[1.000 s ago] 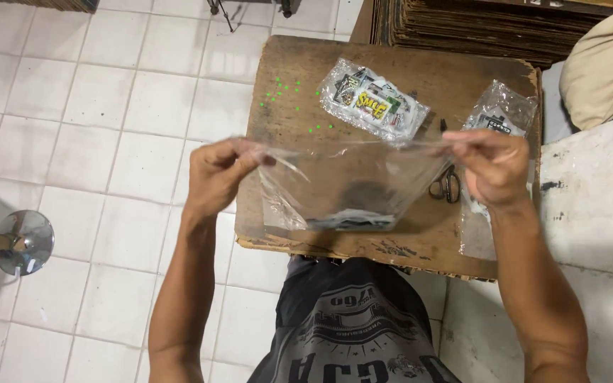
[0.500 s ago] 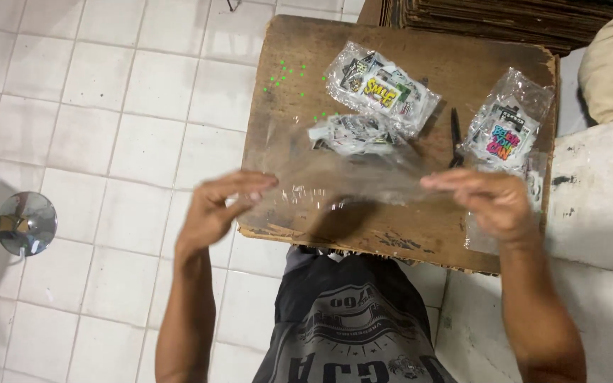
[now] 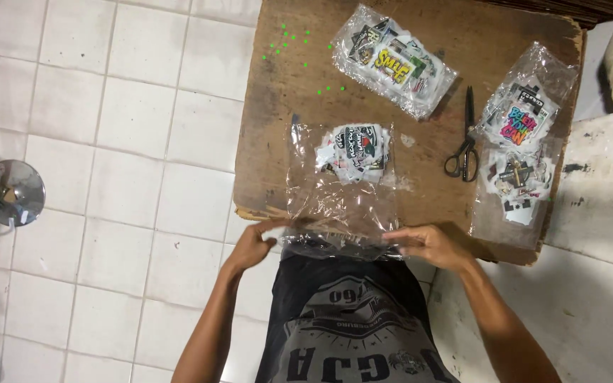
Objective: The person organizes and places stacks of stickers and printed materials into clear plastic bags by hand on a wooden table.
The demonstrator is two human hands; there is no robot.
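Note:
A clear plastic bag (image 3: pixel 342 191) lies flat on a worn brown board (image 3: pixel 285 113), with a small pile of printed stickers (image 3: pixel 355 150) inside its far end. My left hand (image 3: pixel 253 245) pinches the bag's near left corner at the board's front edge. My right hand (image 3: pixel 431 245) holds the near right corner. The bag's near edge hangs slightly over the board toward my dark printed shirt.
A second bag of stickers (image 3: pixel 394 60) lies at the board's far middle, a third bag (image 3: pixel 523 135) at the right. Black scissors (image 3: pixel 465 145) lie between them. White tiled floor lies left, with a round metal object (image 3: pixel 12 191). A pale concrete ledge (image 3: pixel 604 198) borders the right.
The bag was held up in the air, stretched between both hands; it has come down and now lies flat on the board, with the hands lowered to the near edge.

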